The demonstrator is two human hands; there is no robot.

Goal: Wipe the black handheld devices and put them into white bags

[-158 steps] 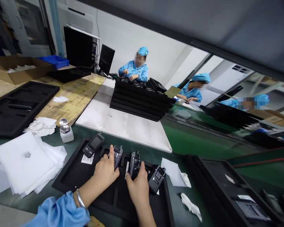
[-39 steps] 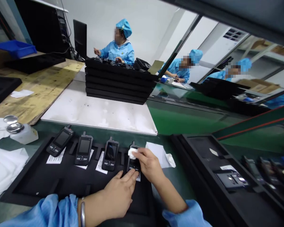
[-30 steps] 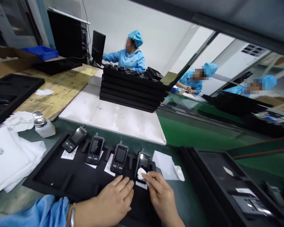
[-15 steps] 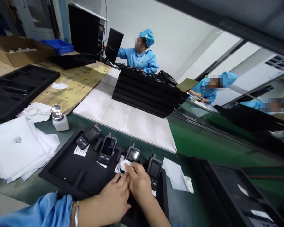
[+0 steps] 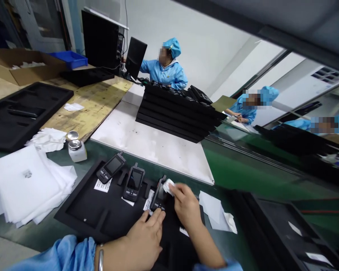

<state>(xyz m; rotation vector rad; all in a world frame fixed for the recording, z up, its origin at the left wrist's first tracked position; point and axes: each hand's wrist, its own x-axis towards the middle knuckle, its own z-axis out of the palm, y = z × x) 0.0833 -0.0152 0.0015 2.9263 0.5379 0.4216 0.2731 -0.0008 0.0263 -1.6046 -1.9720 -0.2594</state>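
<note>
A black foam tray (image 5: 81,205) on the green belt carries several black handheld radios. My left hand (image 5: 147,237) steadies the lower end of the third radio (image 5: 158,195), tipped on its side. My right hand (image 5: 186,205) pinches a small white wipe (image 5: 168,186) against that radio's upper edge. Two more radios (image 5: 111,172) (image 5: 133,181) lie face up to the left, each beside a white paper slip. My right hand hides the fourth radio.
White cloths (image 5: 25,184) and a small dispenser bottle (image 5: 77,149) sit at left. A white board (image 5: 152,145) holds stacked black trays (image 5: 175,114). Another black tray (image 5: 271,233) lies at right, with loose white wipes (image 5: 217,210) between. Co-workers in blue sit beyond.
My right hand has carried the wipe from the fourth radio to the third, now tipped on edge. My left hand has followed to hold its lower end.
</note>
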